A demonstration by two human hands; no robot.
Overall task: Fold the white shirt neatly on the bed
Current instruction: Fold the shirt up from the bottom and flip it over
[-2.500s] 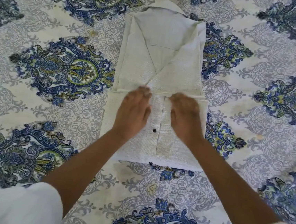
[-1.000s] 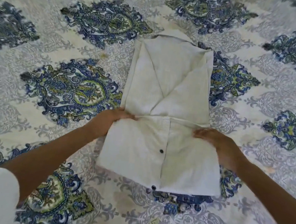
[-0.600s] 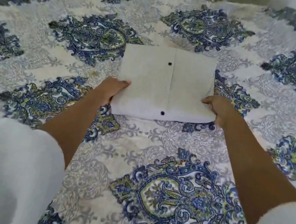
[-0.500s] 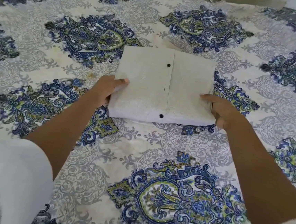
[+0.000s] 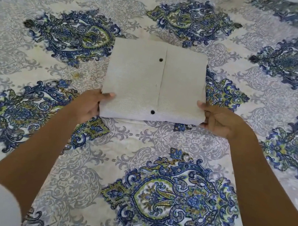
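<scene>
White shirt (image 5: 138, 82) folded square, frame centre, on the bed (image 5: 169, 138) — left hand (image 5: 89, 105) and right hand (image 5: 218, 121) grasp its near corners.

- A bed (image 5: 140, 159) fills almost the whole view, seen from above and a little forward.
- A pale cream bedspread (image 5: 135, 20) covers it and lies flat, with only shallow creases.
- Large ornate medallions (image 5: 172, 200) in dark blue, olive green and yellow repeat across the cloth in staggered rows.
- Soft grey scrollwork (image 5: 174, 139) fills the spaces between them, joined by thin dashed grey lines.
- A few faint yellowish marks (image 5: 77, 75) show on the cloth left of centre.
- The light is soft and even, with no hard shadows.
- The outer edges of the view are blurred.
</scene>
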